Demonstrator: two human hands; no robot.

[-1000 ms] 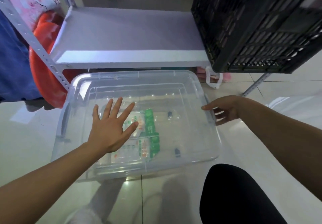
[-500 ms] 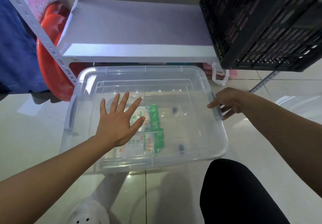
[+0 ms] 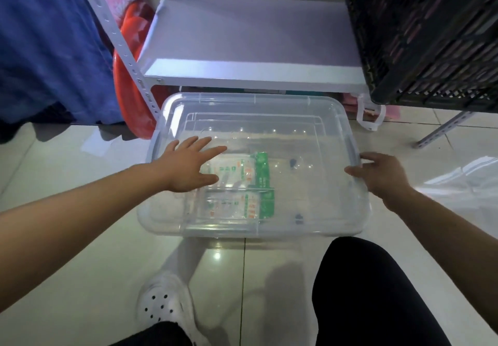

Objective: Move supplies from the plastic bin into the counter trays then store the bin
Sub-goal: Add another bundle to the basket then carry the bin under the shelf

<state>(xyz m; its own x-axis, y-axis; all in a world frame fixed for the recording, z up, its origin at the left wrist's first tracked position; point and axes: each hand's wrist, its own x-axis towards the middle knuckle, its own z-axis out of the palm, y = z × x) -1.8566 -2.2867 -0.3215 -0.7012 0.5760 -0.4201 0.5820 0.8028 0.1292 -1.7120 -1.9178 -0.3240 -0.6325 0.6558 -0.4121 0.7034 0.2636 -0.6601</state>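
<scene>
The clear plastic bin (image 3: 334, 119) is sitting on the floor before the shelf (image 3: 250, 41). The left hand (image 3: 188, 165) is lying flat, fingers spread, on its lid; the right hand (image 3: 382, 173) is gripping its right rim. Storing seems underway, needing a level slide under the shelf.

Left hand (image 3: 188, 168) flat, right hand (image 3: 382, 173) curled.

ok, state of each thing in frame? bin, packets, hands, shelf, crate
plastic bin: lidded, on the floor before the shelf
packets: inside the bin, lying flat
left hand: open, flat on the lid
right hand: fingers on the bin's right rim
shelf: bare in the middle
black crate: on the shelf's right end
</scene>
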